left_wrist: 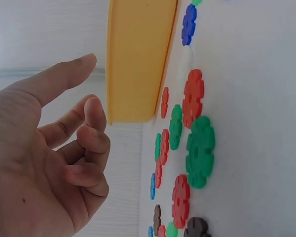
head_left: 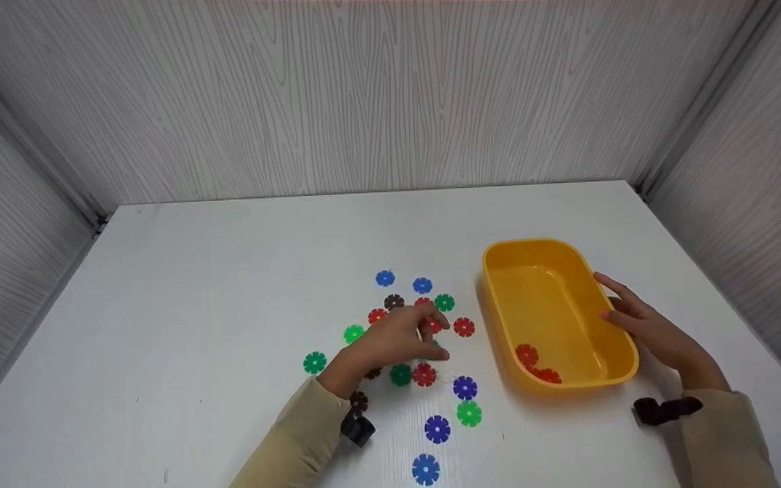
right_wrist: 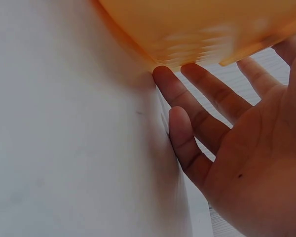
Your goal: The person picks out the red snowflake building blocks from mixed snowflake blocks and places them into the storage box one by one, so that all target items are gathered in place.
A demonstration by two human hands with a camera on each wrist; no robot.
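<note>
My left hand (head_left: pixel 397 337) hovers above a scatter of flower-shaped plastic discs. In the left wrist view that hand (left_wrist: pixel 54 143) has its thumb stretched out and its other fingers bent, with nothing between them. Beneath and around it lie a red disc (head_left: pixel 424 375), a dark green disc (head_left: pixel 401 375) and several others. To the right stands a yellow plastic tub (head_left: pixel 533 298) with a few red discs (head_left: pixel 527 354) in its near left corner. My right hand (head_left: pixel 662 335) holds the tub's right rim, thumb over the edge and fingers against the outer wall (right_wrist: pixel 187 29).
Two blue discs (head_left: pixel 385 278) lie farther back. Nearer the front are purple discs (head_left: pixel 437 429), a light green disc (head_left: pixel 469 413) and a blue disc (head_left: pixel 426 469). The white table (head_left: pixel 194 305) meets wood-grain panels (head_left: pixel 377 102) at the back and sides.
</note>
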